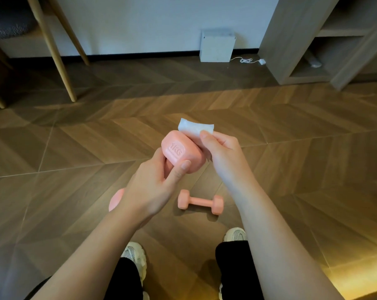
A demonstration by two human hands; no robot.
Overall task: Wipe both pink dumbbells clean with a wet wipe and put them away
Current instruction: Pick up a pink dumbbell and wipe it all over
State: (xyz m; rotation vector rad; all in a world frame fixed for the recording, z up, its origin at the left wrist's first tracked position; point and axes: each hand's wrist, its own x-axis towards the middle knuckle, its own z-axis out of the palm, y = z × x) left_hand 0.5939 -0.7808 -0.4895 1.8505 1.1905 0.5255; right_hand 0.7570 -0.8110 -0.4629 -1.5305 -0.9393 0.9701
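Left grip holds blocky dumbbell — right grip pinches folded wipe.

Holding first pink dumbbell by the handle in left grip, end marked 1KG turned up. Pinching white wet wipe in right grip, laid against far side of that end. Noted second pink dumbbell flat on wood floor, near, between the forearms, just beyond pale shoes. Far: white box against wall, shelf unit right.
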